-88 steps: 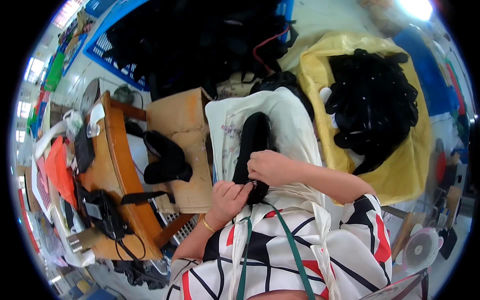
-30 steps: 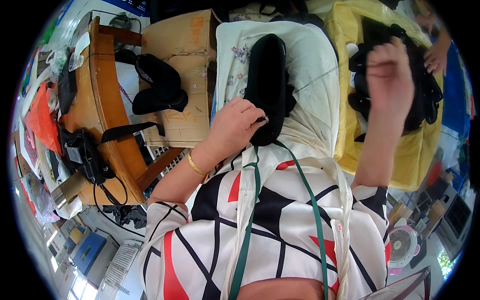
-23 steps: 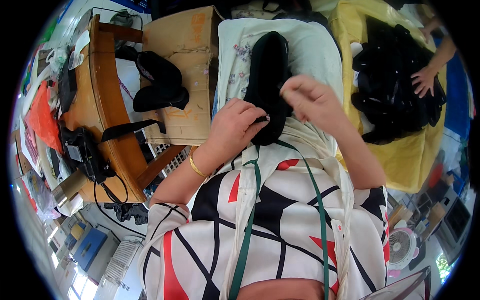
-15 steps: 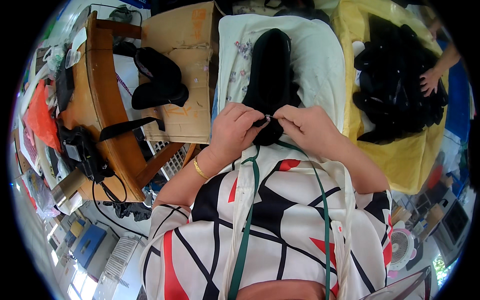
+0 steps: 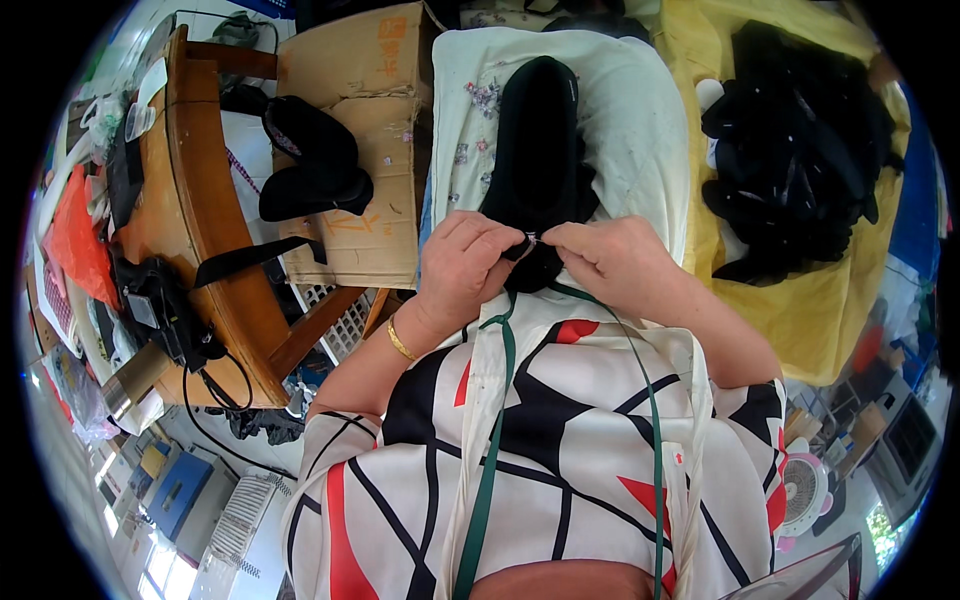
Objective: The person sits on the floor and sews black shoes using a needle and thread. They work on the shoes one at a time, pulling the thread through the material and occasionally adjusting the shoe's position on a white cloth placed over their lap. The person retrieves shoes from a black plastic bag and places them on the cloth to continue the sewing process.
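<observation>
Both hands meet over the near end of a black fabric shoe, which lies on a pale cloth-covered cushion in front of me. My left hand is closed, pinching a bit of black fabric between thumb and forefinger. Against it, my right hand makes a pinch of its own; what sits in those fingertips is too small to name. A tiny silvery piece shows between the two sets of fingertips. Another black fabric part lies below the hands, partly covered by them.
A brown cardboard box stands left of the cushion, with black shoes beside it at a wooden frame. To the right, a yellow-lined container holds a heap of black shoes. Green apron ties hang near my wrists.
My right hand's fingers have shifted slightly, lying flatter around the small silvery piece. At the right, another person's hand has withdrawn from the black heap.
</observation>
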A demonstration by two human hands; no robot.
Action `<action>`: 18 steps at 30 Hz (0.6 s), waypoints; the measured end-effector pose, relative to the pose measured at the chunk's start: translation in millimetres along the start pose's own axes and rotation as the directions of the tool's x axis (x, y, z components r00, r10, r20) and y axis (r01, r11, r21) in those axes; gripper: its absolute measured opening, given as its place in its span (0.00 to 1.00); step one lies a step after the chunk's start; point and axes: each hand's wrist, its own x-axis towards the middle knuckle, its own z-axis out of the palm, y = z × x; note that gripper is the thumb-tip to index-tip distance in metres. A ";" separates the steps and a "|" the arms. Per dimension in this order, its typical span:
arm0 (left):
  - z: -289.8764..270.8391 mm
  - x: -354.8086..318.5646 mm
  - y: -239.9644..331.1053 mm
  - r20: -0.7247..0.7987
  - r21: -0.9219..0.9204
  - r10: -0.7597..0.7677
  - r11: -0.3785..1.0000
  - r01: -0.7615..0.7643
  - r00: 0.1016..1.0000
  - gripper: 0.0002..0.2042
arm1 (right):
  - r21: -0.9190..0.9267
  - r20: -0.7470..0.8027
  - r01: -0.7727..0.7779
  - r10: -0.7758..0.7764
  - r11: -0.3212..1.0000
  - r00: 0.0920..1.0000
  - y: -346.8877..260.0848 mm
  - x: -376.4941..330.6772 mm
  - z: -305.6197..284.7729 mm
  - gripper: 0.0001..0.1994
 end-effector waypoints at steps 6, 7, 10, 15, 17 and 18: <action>0.8 -2.1 -1.8 -0.027 0.002 0.014 1.000 -0.014 1.000 0.16 | -0.012 0.001 -0.011 0.011 1.000 1.000 1.2 2.8 8.5 0.05; 0.4 -2.0 -2.3 -0.026 0.003 0.017 1.000 -0.017 1.000 0.16 | -0.019 0.013 -0.027 0.028 0.999 1.000 0.5 3.4 9.9 0.06; -1.0 -1.8 -1.5 -0.023 0.019 0.023 1.000 -0.023 0.999 0.17 | -0.012 0.021 -0.100 0.100 0.995 0.995 2.1 3.9 20.1 0.06; -2.3 -2.5 1.9 -0.013 0.037 0.029 0.999 -0.028 1.000 0.18 | -0.019 -0.001 -0.075 0.075 0.997 0.997 4.0 2.7 25.3 0.05; -1.5 -3.4 2.7 -0.020 0.049 0.033 0.998 -0.032 0.999 0.18 | 0.045 -0.024 -0.051 0.052 0.998 0.998 6.7 0.2 23.8 0.05; -0.2 -3.9 2.2 -0.032 0.049 0.037 0.998 -0.035 0.999 0.18 | 0.081 -0.020 -0.054 0.056 0.995 0.998 6.6 0.3 19.2 0.05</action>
